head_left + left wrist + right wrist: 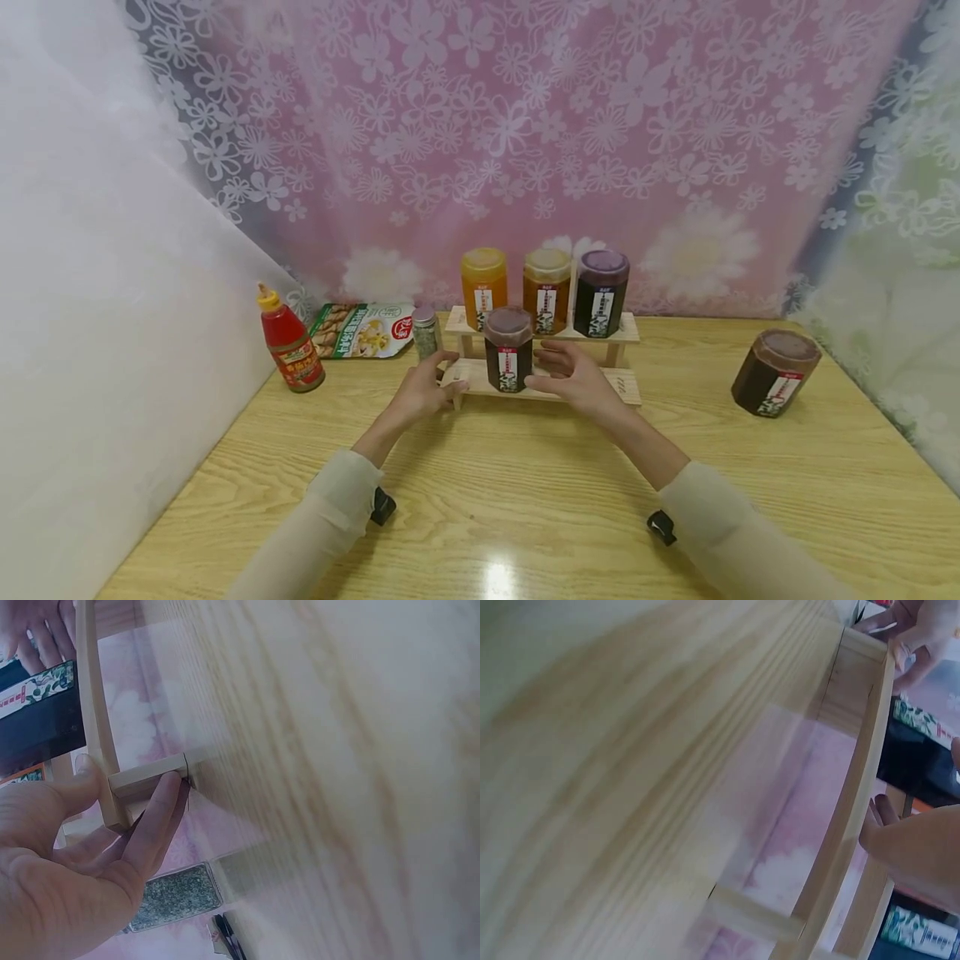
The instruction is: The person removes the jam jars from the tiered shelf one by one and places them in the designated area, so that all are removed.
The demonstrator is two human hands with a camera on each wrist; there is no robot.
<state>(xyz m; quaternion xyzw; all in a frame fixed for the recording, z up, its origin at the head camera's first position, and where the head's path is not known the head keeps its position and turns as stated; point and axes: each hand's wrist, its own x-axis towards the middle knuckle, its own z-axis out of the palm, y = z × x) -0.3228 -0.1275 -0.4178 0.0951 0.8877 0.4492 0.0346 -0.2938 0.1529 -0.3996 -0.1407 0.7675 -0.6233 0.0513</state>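
A two-tier wooden rack [551,392] stands on the table. My left hand [422,390] grips the left end of its lower tier; in the left wrist view the thumb lies over the board and the fingers against the end leg [150,774]. On that lower tier stands an upright dark jar [509,354] with a brownish lid and a white-and-red label. My right hand [581,382] is just right of this jar, fingers spread, the thumb by the jar's lower edge; contact is unclear. An orange jar [484,287], an amber jar [547,292] and a purple-lidded jar [601,293] stand on the upper tier.
Another dark jar [775,373] stands apart at the right. Left of the rack are a small jar of green herbs [426,331], a flat food packet [363,330] and a red sauce bottle [292,346]. A pink flowered curtain [487,167] hangs behind the table.
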